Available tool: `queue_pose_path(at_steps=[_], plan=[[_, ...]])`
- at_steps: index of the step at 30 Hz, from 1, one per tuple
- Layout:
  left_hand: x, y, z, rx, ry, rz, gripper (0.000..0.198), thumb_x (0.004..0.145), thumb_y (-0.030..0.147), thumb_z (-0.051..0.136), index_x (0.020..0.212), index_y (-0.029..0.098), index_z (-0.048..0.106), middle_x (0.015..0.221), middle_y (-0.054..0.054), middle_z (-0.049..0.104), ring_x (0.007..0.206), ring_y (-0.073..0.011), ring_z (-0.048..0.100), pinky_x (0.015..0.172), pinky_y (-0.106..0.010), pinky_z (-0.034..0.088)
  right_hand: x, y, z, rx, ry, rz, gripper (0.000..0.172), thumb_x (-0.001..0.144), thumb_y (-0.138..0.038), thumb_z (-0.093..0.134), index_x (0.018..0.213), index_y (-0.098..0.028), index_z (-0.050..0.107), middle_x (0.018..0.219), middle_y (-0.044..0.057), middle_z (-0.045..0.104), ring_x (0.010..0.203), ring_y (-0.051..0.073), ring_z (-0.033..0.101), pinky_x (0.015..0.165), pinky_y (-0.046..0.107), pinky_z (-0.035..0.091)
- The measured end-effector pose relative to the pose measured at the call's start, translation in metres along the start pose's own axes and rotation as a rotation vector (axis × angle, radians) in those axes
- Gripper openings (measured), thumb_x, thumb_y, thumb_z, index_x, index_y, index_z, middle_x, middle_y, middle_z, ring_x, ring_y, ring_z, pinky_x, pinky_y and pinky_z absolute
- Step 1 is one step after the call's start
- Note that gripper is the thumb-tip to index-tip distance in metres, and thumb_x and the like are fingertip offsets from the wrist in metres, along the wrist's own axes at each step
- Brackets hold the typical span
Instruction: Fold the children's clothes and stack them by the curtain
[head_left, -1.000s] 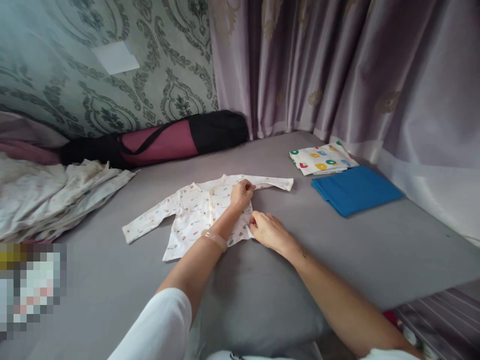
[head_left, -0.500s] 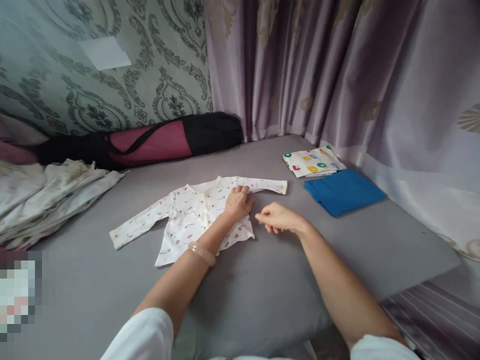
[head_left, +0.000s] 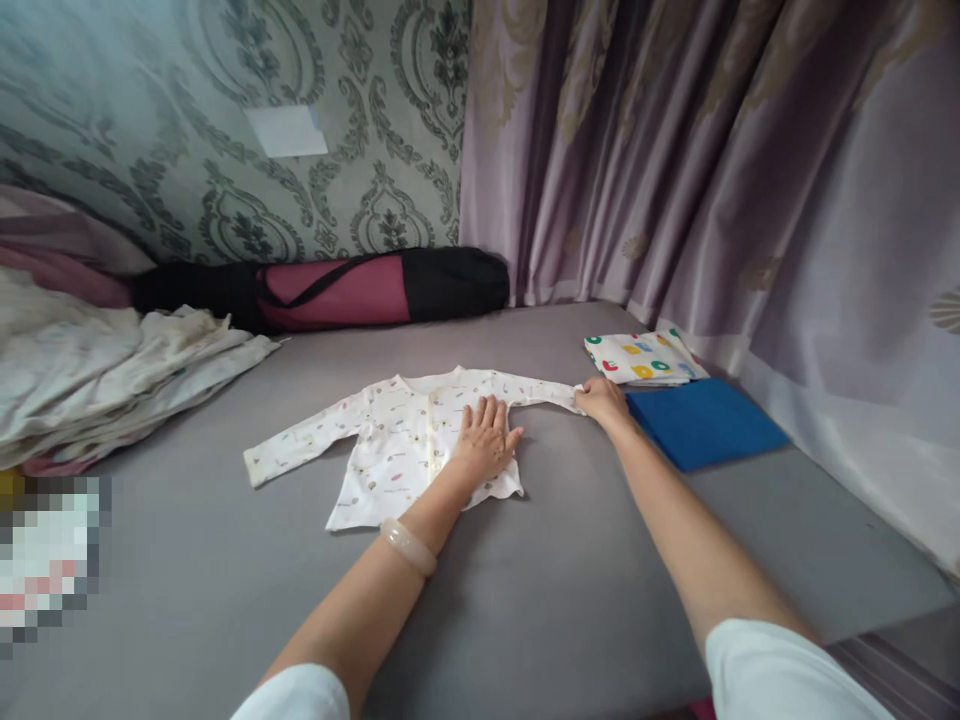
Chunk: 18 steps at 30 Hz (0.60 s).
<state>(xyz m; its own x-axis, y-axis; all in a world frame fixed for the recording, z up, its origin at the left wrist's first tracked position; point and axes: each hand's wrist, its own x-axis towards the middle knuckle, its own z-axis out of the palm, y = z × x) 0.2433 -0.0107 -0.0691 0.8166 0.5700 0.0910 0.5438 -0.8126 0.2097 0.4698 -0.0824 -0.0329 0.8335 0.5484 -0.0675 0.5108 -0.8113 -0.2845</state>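
Note:
A small white baby shirt (head_left: 390, 440) with tiny coloured prints lies spread flat on the grey bed surface (head_left: 525, 580), both sleeves stretched out. My left hand (head_left: 486, 440) rests flat on the shirt's right half, fingers spread. My right hand (head_left: 600, 398) is closed on the cuff of the shirt's right sleeve, near the folded cloths.
A folded white cloth with coloured prints (head_left: 645, 356) and a folded blue cloth (head_left: 701, 422) lie at the right by the purple curtain (head_left: 712, 170). A black and maroon roll bag (head_left: 352, 288) lies against the wall. Crumpled pale laundry (head_left: 97, 370) is piled at the left.
My right hand left the shirt's hem, moved right and took hold of the sleeve cuff. My left hand opened flat on the shirt body.

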Motion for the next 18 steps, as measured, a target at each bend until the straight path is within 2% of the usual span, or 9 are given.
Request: queue_pose_path(at_steps=[4, 7, 12, 18], plan=[[-0.002, 0.000, -0.003, 0.008, -0.006, 0.019, 0.069, 0.097, 0.056, 0.025, 0.151, 0.014, 0.028, 0.157, -0.019, 0.025, 0.146, -0.0352, 0.018, 0.116, -0.057, 0.017, 0.006, -0.003, 0.001, 0.118, 0.126, -0.007, 0.036, 0.093, -0.025, 0.041, 0.121, -0.008, 0.055, 0.106, 0.017, 0.068, 0.105, 0.026, 0.062, 0.084, 0.031, 0.044], [-0.003, 0.000, -0.005, 0.009, -0.010, 0.027, 0.067, 0.097, 0.055, 0.027, 0.152, 0.017, 0.028, 0.157, -0.019, 0.025, 0.146, -0.0362, 0.018, 0.115, -0.058, 0.017, 0.001, -0.003, 0.002, 0.123, 0.168, -0.077, 0.036, 0.097, -0.024, 0.035, 0.126, -0.008, 0.048, 0.106, 0.018, 0.066, 0.104, 0.025, 0.062, 0.083, 0.031, 0.044], [-0.002, 0.000, -0.006, -0.007, -0.018, 0.028, 0.065, 0.096, 0.058, 0.026, 0.151, 0.022, 0.031, 0.157, -0.015, 0.027, 0.146, -0.0360, 0.017, 0.115, -0.058, 0.017, -0.013, -0.002, 0.006, -0.107, 0.152, -0.174, 0.032, 0.100, -0.025, 0.031, 0.124, -0.014, 0.048, 0.116, 0.018, 0.062, 0.103, 0.025, 0.063, 0.082, 0.034, 0.044], [-0.003, 0.000, -0.004, -0.010, 0.011, 0.037, 0.065, 0.096, 0.057, 0.027, 0.150, 0.020, 0.032, 0.157, -0.017, 0.026, 0.146, -0.0368, 0.018, 0.114, -0.059, 0.017, -0.015, 0.000, 0.005, -0.189, 0.133, -0.089, 0.034, 0.098, -0.023, 0.032, 0.123, -0.009, 0.050, 0.115, 0.023, 0.061, 0.103, 0.030, 0.064, 0.080, 0.039, 0.047]])
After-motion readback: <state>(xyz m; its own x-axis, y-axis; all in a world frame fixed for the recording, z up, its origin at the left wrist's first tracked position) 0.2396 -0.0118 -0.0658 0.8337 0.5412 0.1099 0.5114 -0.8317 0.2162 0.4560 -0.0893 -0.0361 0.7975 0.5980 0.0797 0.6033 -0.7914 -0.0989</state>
